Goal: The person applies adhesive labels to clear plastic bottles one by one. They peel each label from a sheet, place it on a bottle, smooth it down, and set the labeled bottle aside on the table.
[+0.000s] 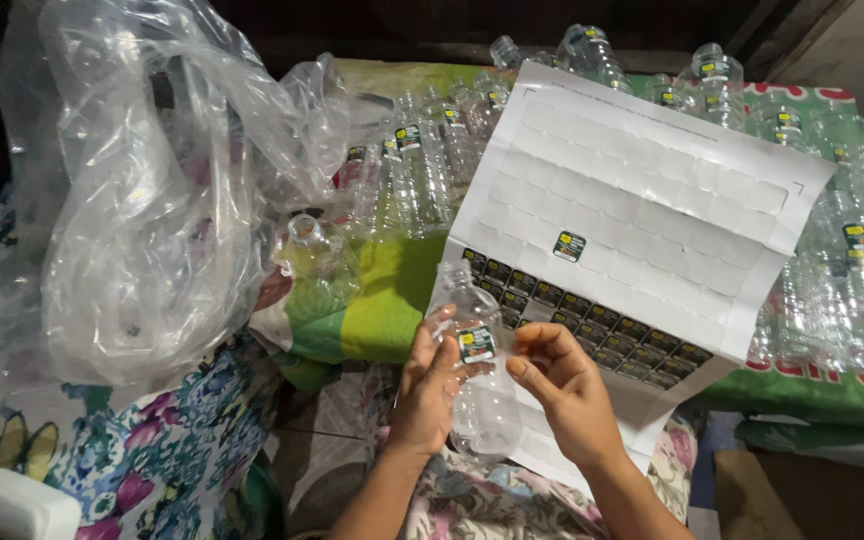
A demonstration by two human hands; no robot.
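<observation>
Hands low centre of frame, both on a clear plastic bottle (482,385). Left hand (430,385) wraps bottle's side, fingers curled round it; right hand (564,385) pinches at the small dark label (476,343) on bottle's front, thumb & forefinger pressing its edge. Label sheet (642,215) lies just behind, mid-right, mostly peeled, w/ a few rows left at bottom. Labelled bottles (852,250) packed upper right; crumpled plastic bag (142,200) upper left. Risk, my guess: label goes on crooked or creased if thin bottle flexes under grip, or the edge lifts if not pressed flat.
</observation>
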